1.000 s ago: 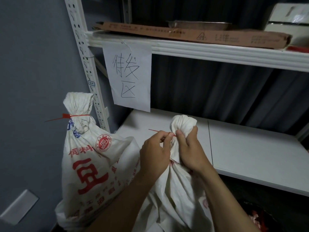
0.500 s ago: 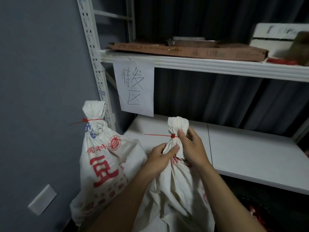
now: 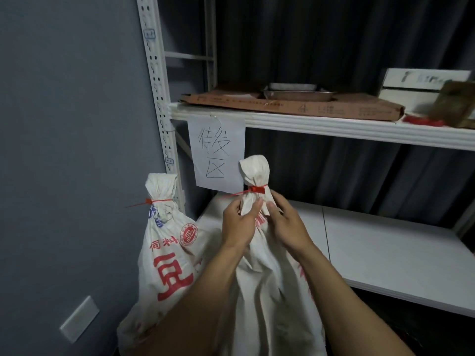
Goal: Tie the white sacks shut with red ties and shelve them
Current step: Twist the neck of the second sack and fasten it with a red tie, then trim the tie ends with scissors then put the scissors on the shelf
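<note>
Two white sacks with red print stand in front of a white shelf unit. The nearer sack has a red tie cinched around its bunched neck, its tail pointing left. My left hand and my right hand both grip the neck just below the tie. The second sack stands to the left against the shelf post, closed with its own red tie. Behind the sacks is the bare lower shelf.
A paper sign with handwriting hangs from the upper shelf, which carries a flat cardboard box, a metal tray, a white box and red ties. A grey wall with a white plate lies left.
The tie tightened on the sack neck, and my hands slid from the tie down to the neck below it. The sack has risen against the shelf and the view has tilted upward.
</note>
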